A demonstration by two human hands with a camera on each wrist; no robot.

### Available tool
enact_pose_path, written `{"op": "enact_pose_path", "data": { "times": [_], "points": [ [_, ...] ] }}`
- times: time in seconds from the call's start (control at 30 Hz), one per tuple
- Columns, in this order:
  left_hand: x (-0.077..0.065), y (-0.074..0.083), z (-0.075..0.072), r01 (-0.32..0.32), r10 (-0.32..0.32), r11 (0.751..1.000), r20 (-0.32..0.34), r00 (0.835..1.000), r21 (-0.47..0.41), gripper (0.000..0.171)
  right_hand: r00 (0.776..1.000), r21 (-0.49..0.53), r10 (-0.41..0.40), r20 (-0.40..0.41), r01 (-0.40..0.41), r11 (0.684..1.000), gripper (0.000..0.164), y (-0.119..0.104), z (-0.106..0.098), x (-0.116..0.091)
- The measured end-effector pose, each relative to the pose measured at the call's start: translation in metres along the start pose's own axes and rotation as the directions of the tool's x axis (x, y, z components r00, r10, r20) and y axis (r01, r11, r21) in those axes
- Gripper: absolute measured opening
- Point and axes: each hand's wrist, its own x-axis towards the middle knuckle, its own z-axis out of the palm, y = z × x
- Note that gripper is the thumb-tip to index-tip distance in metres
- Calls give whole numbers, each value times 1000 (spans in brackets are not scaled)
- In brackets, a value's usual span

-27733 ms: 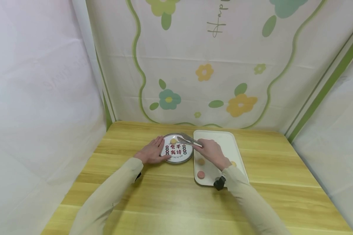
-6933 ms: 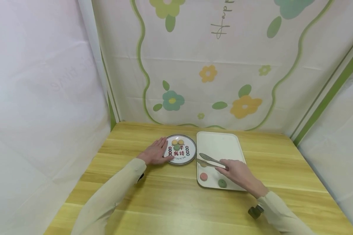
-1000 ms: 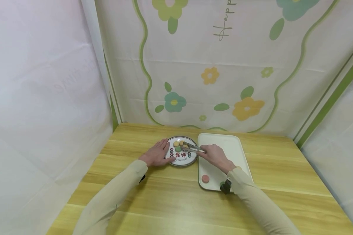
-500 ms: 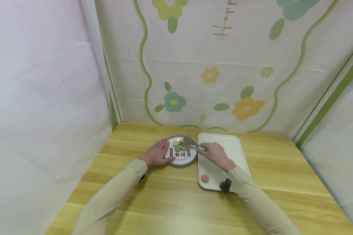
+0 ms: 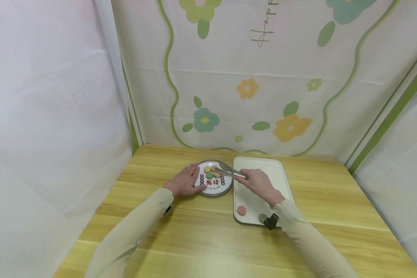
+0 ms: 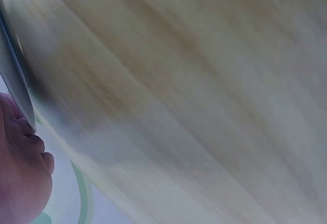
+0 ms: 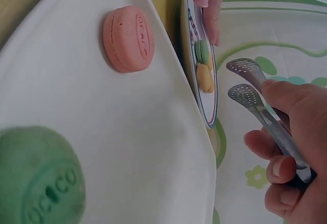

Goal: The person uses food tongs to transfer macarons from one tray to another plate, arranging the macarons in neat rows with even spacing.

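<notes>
White plate (image 5: 224, 189) and tray (image 5: 271, 166) hold macarons (image 5: 209, 175) — left fingers (image 5: 192, 170) outstretched, right ones (image 7: 281, 169) pinching tongs (image 7: 276, 133).

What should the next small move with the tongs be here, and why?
I'd say move the tongs over to the pink macaron on the tray. Their tips stand apart with nothing between them, and four macarons sit on the plate, while the pink one lies uncovered, with bare tray around it for the tips to close in.
</notes>
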Motion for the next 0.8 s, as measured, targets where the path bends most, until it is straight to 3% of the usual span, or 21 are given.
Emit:
{"op": "enact_pose_path", "data": {
  "times": [0.8],
  "points": [
    [-1, 1, -3, -3, 3, 1000, 1, 1000, -20, 101, 993, -64, -91, -69, 86, 994, 34, 4, -31, -31]
  ]
}}
